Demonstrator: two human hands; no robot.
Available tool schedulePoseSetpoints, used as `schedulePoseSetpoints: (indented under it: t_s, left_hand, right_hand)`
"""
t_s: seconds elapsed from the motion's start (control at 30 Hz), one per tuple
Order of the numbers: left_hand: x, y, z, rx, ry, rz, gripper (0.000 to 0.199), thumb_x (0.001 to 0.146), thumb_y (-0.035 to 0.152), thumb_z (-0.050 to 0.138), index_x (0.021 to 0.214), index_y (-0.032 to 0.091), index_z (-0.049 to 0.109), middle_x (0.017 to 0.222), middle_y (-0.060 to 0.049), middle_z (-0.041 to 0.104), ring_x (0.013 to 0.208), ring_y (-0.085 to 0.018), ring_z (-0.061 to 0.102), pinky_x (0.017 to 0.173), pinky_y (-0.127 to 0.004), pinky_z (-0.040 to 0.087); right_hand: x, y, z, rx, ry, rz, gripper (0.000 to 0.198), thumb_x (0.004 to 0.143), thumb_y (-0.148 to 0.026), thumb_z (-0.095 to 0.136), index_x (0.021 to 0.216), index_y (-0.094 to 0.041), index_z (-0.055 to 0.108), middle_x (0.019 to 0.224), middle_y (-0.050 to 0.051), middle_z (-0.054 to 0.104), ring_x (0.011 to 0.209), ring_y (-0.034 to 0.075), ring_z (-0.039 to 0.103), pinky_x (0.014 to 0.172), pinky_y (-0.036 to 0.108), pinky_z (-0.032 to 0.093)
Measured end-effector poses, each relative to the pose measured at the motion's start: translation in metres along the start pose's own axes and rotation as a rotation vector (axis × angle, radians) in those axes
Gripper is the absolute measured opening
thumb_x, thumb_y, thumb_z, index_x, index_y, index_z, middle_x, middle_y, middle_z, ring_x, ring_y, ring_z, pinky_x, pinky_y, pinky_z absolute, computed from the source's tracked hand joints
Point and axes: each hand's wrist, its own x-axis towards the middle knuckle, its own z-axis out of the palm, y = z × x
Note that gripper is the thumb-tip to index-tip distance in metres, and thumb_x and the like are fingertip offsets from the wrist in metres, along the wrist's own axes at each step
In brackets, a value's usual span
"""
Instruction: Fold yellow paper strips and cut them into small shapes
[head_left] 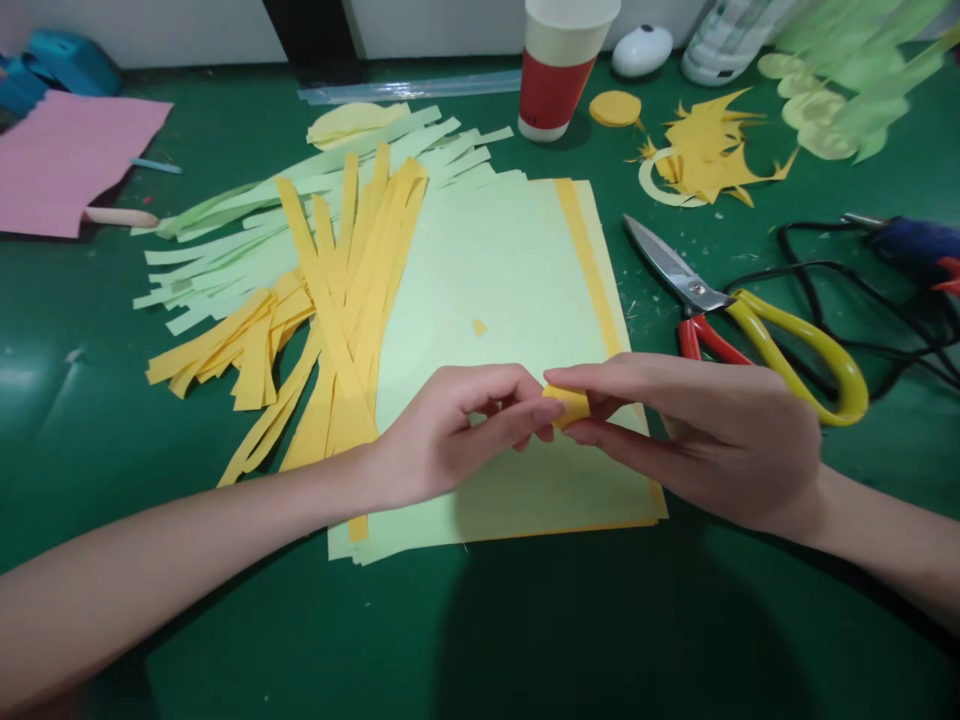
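Observation:
Between my two hands is a small yellow paper piece (571, 405), curled or rolled, above a stack of pale green paper sheets (480, 260). My left hand (469, 425) pinches its left end between thumb and fingers. From the other side, my right hand (697, 425) grips it with thumb below and fingers above. Part of the piece is hidden by the fingertips. Yellow paper strips (352, 330) lie across the stack's left side, near my left wrist. Scissors (697, 290) with red and yellow handles rest beyond my right hand, partly covered by it.
Light green strips (232, 245) and short yellow strips (262, 330) lie left. At the back stand a red-and-white paper cup (556, 85) and a white rounded object (642, 50). Yellow scraps (709, 150) lie back right, near a blue-handled tool (911, 245) with black cord. Pink paper (67, 160) sits far left.

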Motion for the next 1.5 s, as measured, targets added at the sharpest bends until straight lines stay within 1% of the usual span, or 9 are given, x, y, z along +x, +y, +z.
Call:
schedulePoseSetpoints:
  t_s: [0.13,0.27,0.4,0.5,0.77,0.97,1.17,1.27,1.5]
  left_hand:
    - [0.0006,0.0003,0.0003,0.002,0.02,-0.035,0.023,0.086,0.023,0.048,0.065,0.015,0.055,0.055,0.004,0.051,0.051,-0.005,0.045,0.049,-0.015,0.037]
    - [-0.0006,0.0019,-0.0015,-0.037,0.002,-0.031,0.027,0.088,0.028,0.045,0.066,0.015,0.055,0.056,0.003,0.05,0.052,-0.006,0.045,0.05,-0.017,0.037]
    - [-0.0022,0.0013,-0.0022,-0.116,-0.023,0.003,0.019,0.087,0.025,0.046,0.072,0.016,0.054,0.064,0.002,0.052,0.058,-0.006,0.047,0.053,-0.017,0.039]
    - [-0.0012,0.0002,-0.0009,-0.102,-0.002,0.006,0.015,0.086,0.021,0.048,0.072,0.016,0.052,0.064,0.003,0.051,0.057,-0.006,0.046,0.052,-0.017,0.038]
    - [-0.0006,0.0015,0.0006,-0.044,0.024,-0.02,0.018,0.085,0.022,0.048,0.069,0.016,0.049,0.06,0.004,0.048,0.054,-0.006,0.041,0.05,-0.018,0.034]
    - [-0.0015,-0.0008,0.0002,-0.024,0.016,-0.049,0.018,0.084,0.021,0.05,0.066,0.016,0.048,0.061,0.003,0.051,0.053,-0.006,0.038,0.048,-0.019,0.031]
    - [0.0002,0.0008,-0.0013,-0.04,-0.023,-0.022,0.02,0.088,0.023,0.043,0.069,0.017,0.047,0.061,0.004,0.046,0.055,-0.007,0.04,0.051,-0.02,0.032]
    - [0.0006,0.0024,-0.0017,-0.026,-0.026,-0.006,0.022,0.089,0.024,0.04,0.07,0.017,0.046,0.062,0.004,0.045,0.056,-0.007,0.04,0.052,-0.02,0.033]
    - [0.0002,0.0007,-0.0019,-0.034,-0.029,-0.013,0.019,0.089,0.023,0.041,0.071,0.016,0.047,0.064,0.003,0.046,0.057,-0.007,0.041,0.052,-0.02,0.033]
  right_hand:
    - [0.0001,-0.0001,0.0012,-0.027,0.015,0.0,0.025,0.079,-0.004,0.056,0.1,-0.017,0.06,0.078,0.001,0.069,0.063,0.007,0.062,0.058,0.015,0.052]
    - [0.0006,-0.0007,0.0011,-0.056,0.04,0.002,0.025,0.079,-0.005,0.055,0.098,-0.02,0.061,0.077,-0.001,0.07,0.06,0.008,0.063,0.056,0.016,0.053]
    - [0.0001,-0.0013,0.0005,-0.107,0.083,0.024,0.025,0.078,-0.005,0.058,0.096,-0.022,0.062,0.078,-0.001,0.07,0.056,0.007,0.062,0.056,0.016,0.054]
    - [-0.0005,-0.0017,0.0002,-0.122,0.09,0.028,0.025,0.078,-0.006,0.058,0.096,-0.024,0.061,0.078,-0.001,0.07,0.056,0.008,0.063,0.056,0.016,0.055]
    - [-0.0007,-0.0007,0.0013,-0.148,0.079,-0.009,0.021,0.079,-0.007,0.057,0.096,-0.019,0.06,0.07,-0.001,0.069,0.055,0.008,0.061,0.051,0.017,0.051]
    - [-0.001,-0.0007,0.0009,-0.226,0.062,-0.082,0.02,0.083,-0.009,0.052,0.096,-0.022,0.059,0.07,-0.001,0.069,0.057,0.008,0.062,0.052,0.017,0.051]
    - [-0.0013,-0.0016,0.0014,-0.107,0.07,-0.01,0.022,0.079,-0.007,0.057,0.096,-0.019,0.061,0.072,0.0,0.069,0.057,0.008,0.062,0.053,0.016,0.05]
    - [-0.0017,-0.0002,0.0026,-0.109,0.068,0.01,0.023,0.079,-0.008,0.057,0.098,-0.02,0.062,0.073,0.0,0.069,0.058,0.009,0.063,0.053,0.018,0.051]
    - [-0.0012,0.0012,0.0032,-0.137,0.041,-0.022,0.025,0.08,-0.006,0.054,0.1,-0.02,0.061,0.074,0.001,0.07,0.063,0.01,0.064,0.055,0.018,0.051]
